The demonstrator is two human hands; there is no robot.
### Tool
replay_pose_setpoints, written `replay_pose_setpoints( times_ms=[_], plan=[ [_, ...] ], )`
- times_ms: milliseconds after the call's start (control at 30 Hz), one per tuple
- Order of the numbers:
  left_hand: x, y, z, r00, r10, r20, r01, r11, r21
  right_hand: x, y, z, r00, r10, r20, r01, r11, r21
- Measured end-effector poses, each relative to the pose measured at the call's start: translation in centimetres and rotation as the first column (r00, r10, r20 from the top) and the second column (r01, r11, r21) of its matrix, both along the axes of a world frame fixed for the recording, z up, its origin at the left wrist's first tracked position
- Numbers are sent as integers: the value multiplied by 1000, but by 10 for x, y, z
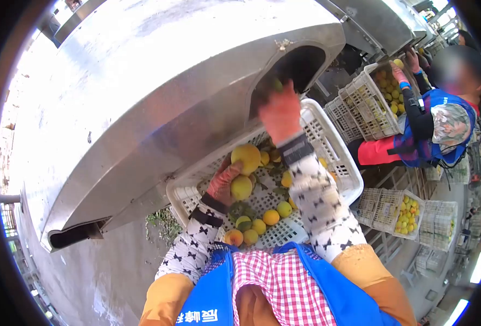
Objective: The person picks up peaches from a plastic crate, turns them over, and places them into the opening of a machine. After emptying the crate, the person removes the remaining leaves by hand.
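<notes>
In the head view, my left hand (223, 181), in a reddish glove, is closed around a large yellow citrus fruit (246, 158) above the white plastic crate (335, 146). Another yellow citrus fruit (241, 187) sits just below it, close to the fingers. My right hand (281, 115), also gloved, is smeared by motion in front of the dark opening (304, 66) of the metal machine. Something small and green (277, 84) shows at its fingertips. Inside the crate lie several yellow and orange citrus fruits (271, 217) with green leaves, partly hidden by my right forearm.
The metal machine's curved housing (159, 103) rises along the crate's far side. At the right a person in a blue vest (441, 122) tips a crate of fruit (368, 103). More fruit crates (384, 209) stand below. Loose leaves (164, 224) litter the floor.
</notes>
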State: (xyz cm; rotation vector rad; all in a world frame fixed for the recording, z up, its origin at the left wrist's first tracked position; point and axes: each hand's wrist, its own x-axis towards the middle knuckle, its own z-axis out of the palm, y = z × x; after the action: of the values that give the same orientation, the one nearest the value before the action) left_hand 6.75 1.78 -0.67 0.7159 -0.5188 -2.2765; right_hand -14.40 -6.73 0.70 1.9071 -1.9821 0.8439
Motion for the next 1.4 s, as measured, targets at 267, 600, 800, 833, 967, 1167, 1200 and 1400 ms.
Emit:
replay_pose_setpoints(
  times_ms=[267,600,800,833,967,1167,1200,1400],
  plan=[
    [0,-7,21,974,-142,-177,138,990,-37,0,110,73,354,69,933,-496,859,124],
    [-43,-12,42,1000,13,18,-3,889,-458,12,109,76,754,121,646,-168,986,12],
    [-24,-3,-30,972,199,-126,-118,875,470,-18,-2,13,940,67,-335,-46,996,71],
    [-25,1,-30,953,276,-128,-183,856,483,-19,-6,7,944,77,-321,-47,994,100],
    [-28,0,-3,905,371,-208,-245,854,458,-7,23,56,884,169,436,-170,985,-38],
    [-34,-8,23,964,107,-244,-104,994,28,13,111,66,735,436,519,-577,804,142],
    [-38,-8,31,987,29,-157,-56,984,-170,13,115,63,738,429,521,-571,809,142],
    [-36,-15,-18,989,72,127,-65,996,-54,1,96,67,767,210,606,-328,940,90]
  ],
)
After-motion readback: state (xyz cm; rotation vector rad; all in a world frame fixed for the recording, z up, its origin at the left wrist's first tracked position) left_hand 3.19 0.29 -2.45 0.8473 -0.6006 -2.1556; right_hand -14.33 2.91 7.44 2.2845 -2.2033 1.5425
